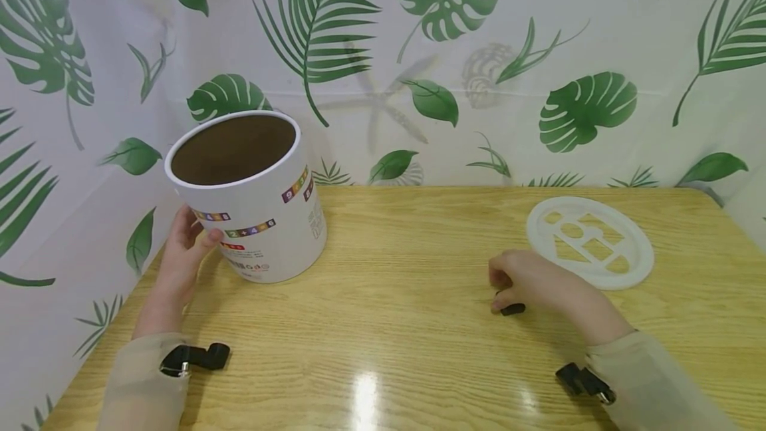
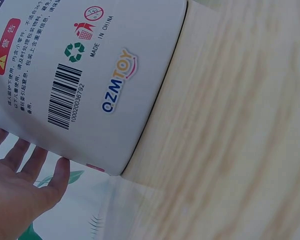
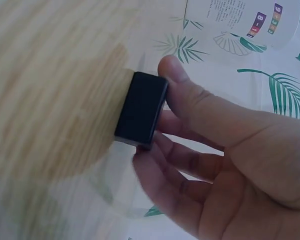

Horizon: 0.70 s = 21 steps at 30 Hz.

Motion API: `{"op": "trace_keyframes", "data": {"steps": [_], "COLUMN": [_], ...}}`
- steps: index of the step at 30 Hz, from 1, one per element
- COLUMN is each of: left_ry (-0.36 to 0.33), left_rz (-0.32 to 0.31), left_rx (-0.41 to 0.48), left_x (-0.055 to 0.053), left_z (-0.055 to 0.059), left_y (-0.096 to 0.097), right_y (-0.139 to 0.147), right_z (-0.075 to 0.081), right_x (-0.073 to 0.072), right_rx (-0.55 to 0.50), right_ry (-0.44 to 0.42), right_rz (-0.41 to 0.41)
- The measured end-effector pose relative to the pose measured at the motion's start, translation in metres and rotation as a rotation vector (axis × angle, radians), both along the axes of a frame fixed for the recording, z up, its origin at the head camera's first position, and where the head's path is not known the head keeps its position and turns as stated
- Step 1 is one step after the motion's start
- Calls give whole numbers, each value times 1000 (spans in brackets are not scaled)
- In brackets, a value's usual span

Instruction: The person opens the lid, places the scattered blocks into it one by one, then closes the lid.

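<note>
A white cylindrical tub (image 1: 269, 231) printed with coloured sums stands at the left of the table, its top uncovered and its inside brown. My left hand (image 1: 185, 251) rests against the tub's left side, thumb and fingertips touching the wall. The left wrist view shows that hand (image 2: 30, 185) with fingers spread by the tub's barcode side (image 2: 85, 85). Over the right half of the table, my right hand (image 1: 532, 281) pinches a small black rectangular block (image 3: 142, 110) between thumb and fingers. In the head view, the block (image 1: 512, 309) shows just below the fingers.
A white round plate with cut-out shapes (image 1: 643, 261) lies on the wooden table (image 1: 383, 298), just beyond my right hand. Behind the table hangs a leaf-patterned cloth (image 1: 371, 125). Black mounts are strapped on both sleeves.
</note>
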State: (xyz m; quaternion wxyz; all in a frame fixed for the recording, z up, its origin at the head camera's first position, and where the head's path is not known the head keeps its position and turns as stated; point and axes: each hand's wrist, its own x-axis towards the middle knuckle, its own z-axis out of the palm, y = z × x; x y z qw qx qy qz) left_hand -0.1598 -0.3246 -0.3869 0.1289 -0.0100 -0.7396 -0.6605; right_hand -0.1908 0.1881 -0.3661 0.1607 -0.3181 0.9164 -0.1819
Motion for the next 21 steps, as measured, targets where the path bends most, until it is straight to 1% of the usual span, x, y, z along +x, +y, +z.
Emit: {"op": "trace_keyframes", "data": {"steps": [6,8,11,15,18,21], "left_ry": [6,6,2,-13,-19,-11], "left_rz": [-4,-3,-2,6,9,4], "left_rx": [2,2,2,-1,-1,3], "left_x": [0,0,0,0,0,0], "left_z": [0,0,0,1,1,0], "left_y": [0,0,0,1,1,1], "right_y": [-1,-1,-3,-7,-11,-16], "right_z": [1,1,1,4,8,12], "right_x": [1,2,3,5,5,4], "right_rx": [-6,-14,-48,-96,-108,-126], "right_ry": [20,39,97,176,210,239], "right_rz": [41,58,73,56,49,78]}}
